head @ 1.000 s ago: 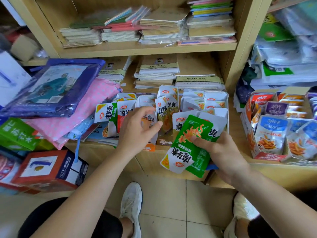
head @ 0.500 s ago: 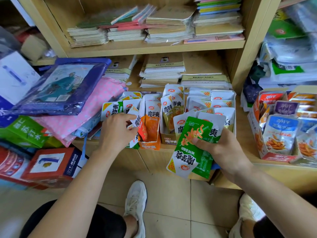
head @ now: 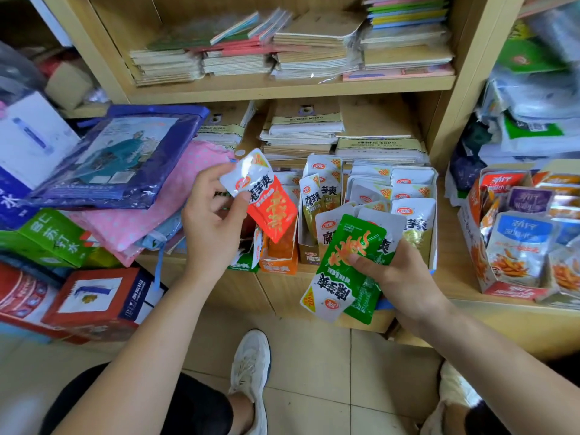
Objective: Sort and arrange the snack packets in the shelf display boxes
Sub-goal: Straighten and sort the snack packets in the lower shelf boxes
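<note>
My left hand (head: pixel 213 227) pinches red packet (head: pixel 273 211), right hand (head: pixel 405 277) clamps green packets (head: pixel 351 240); seat red upright (label out) in orange box (head: pixel 279 268).

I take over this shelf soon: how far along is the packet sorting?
Partly done. Silver packets stand in rows in the white display box. In hand: the left hand pinches an orange packet above the orange box; the right hand grips green packets. Left: both need placing.
</note>
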Demonstrator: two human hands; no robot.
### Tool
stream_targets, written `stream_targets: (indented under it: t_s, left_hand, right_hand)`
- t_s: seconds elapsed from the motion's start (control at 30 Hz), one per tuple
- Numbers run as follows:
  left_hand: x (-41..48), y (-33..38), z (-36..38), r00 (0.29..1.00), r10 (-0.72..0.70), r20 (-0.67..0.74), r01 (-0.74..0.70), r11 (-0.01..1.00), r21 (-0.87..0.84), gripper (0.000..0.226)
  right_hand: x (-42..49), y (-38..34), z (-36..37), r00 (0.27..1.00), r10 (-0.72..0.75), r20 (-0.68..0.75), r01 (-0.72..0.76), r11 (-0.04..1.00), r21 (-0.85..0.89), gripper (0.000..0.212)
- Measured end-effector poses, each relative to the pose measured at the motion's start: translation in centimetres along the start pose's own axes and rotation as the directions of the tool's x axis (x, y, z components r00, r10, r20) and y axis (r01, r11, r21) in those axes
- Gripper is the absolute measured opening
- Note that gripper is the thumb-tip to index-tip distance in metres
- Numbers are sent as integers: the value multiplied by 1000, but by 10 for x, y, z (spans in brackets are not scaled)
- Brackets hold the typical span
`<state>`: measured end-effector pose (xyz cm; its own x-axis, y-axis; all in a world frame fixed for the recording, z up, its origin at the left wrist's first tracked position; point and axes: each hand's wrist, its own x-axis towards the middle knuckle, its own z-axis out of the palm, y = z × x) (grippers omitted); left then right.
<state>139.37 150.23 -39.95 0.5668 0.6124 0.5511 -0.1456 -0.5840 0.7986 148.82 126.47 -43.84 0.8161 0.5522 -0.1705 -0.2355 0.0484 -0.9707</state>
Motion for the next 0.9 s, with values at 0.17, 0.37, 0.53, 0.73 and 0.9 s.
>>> stream_targets:
  t_s: [0.17,0.37,0.53,0.73,0.9]
  left_hand:
    - [-1,14,5,960,-211,187,261,915,-308,38]
    - [-36,9,38,831,-300,468,371,926,-64,42]
    - [-26,15,41,839,-377,391,453,883,-120,40]
    - [-5,20,50,904,-371,213,413,886,-212,33]
    - [-9,30,75,979,-184,84,194,970,-145,31]
  right_hand:
    - [-4,-1,2,999,38,-2,-38,996,79,31]
    - [-15,4,4,990,113,84,-125,980,157,30]
    - [-32,2,-9,996,71,-45,-65,990,126,24]
    - [-47,-5,-44,964,-58,-261,60,998,-1,24]
    - [-58,-6,-63,926,-122,-356,115,992,-43,26]
